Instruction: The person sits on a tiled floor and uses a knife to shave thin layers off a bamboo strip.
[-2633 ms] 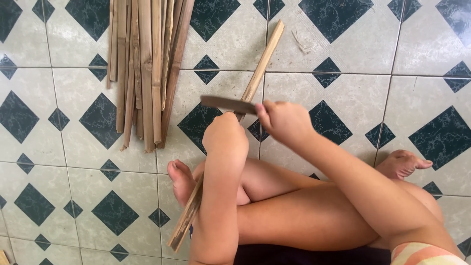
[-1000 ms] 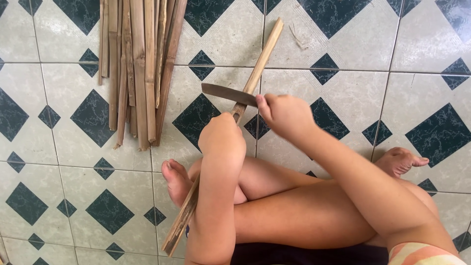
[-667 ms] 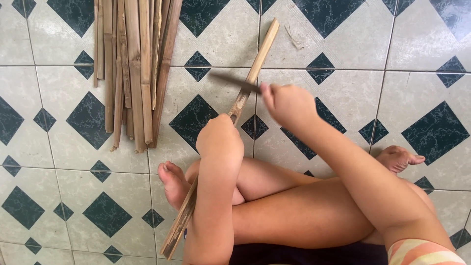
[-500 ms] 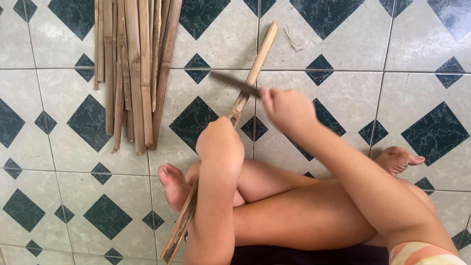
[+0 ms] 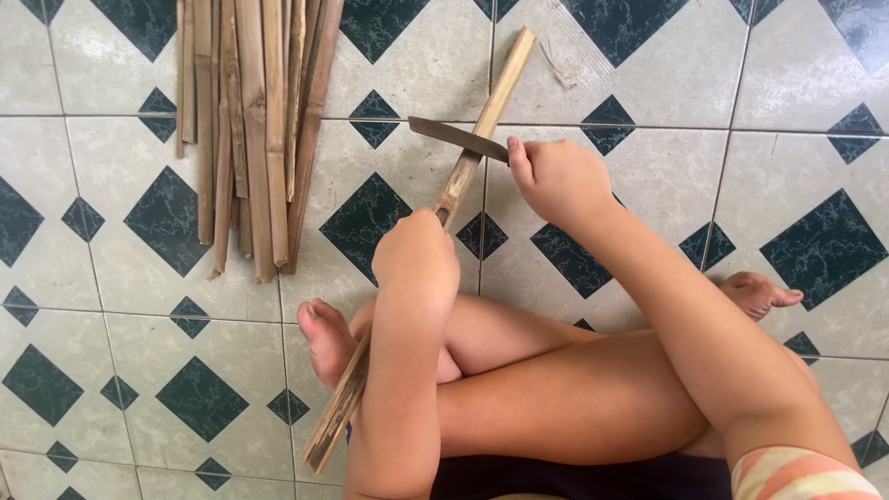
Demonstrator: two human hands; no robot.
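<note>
The left hand (image 5: 415,255) is clenched around a long bamboo stick (image 5: 482,130), which lies on a slant from beside the bare foot (image 5: 326,338) up and to the right over the tiled floor (image 5: 648,65). The right hand (image 5: 556,176) grasps a knife (image 5: 454,139). Its dark blade lies across the stick, just above the left hand. The blade meets the stick between both hands. A bundle of bamboo strips (image 5: 250,130) lies on the floor well to the left.

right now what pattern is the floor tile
Pale grey floor tile with dark green marbled diamonds, clearest in the head view.
</note>
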